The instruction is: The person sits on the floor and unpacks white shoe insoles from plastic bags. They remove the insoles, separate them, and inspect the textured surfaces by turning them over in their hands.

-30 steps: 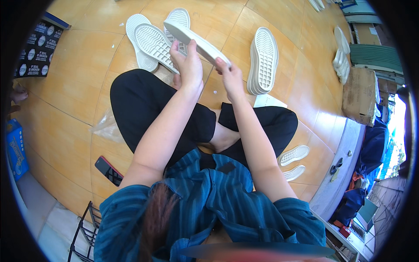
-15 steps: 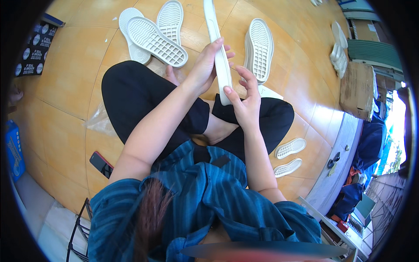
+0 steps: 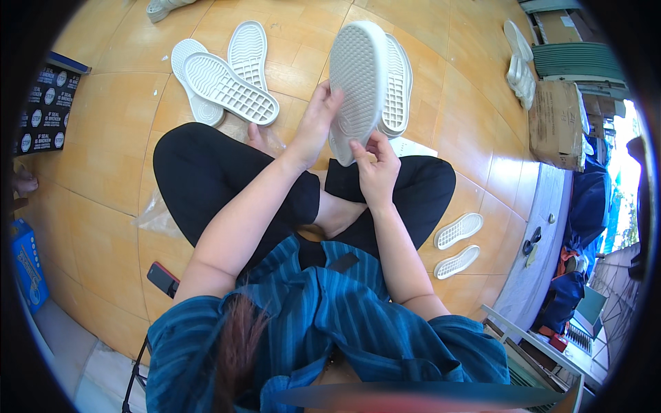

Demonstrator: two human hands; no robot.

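Observation:
A white shoe sole (image 3: 359, 76) is held up over my crossed legs, its textured tread side facing me. My left hand (image 3: 318, 122) grips its left edge, fingers partly hidden behind it. My right hand (image 3: 377, 168) pinches the lower right edge between thumb and fingers. Just behind the held sole, a stack of white soles (image 3: 398, 93) lies on the floor with grid hollows facing up. To the left, another white sole (image 3: 231, 88) with a grid and wavy ribs rests across two more soles.
Two small soles (image 3: 458, 231) lie right of my knee. A phone (image 3: 163, 279) and crumpled clear plastic (image 3: 160, 217) are on the floor at left. A black printed box (image 3: 49, 107) and a blue box (image 3: 26, 265) stand far left. A cardboard box (image 3: 554, 124) stands at right.
The held sole has turned from edge-on to showing its tread face. My right hand has shifted its grip from the end to the lower right edge, fingers now closed in.

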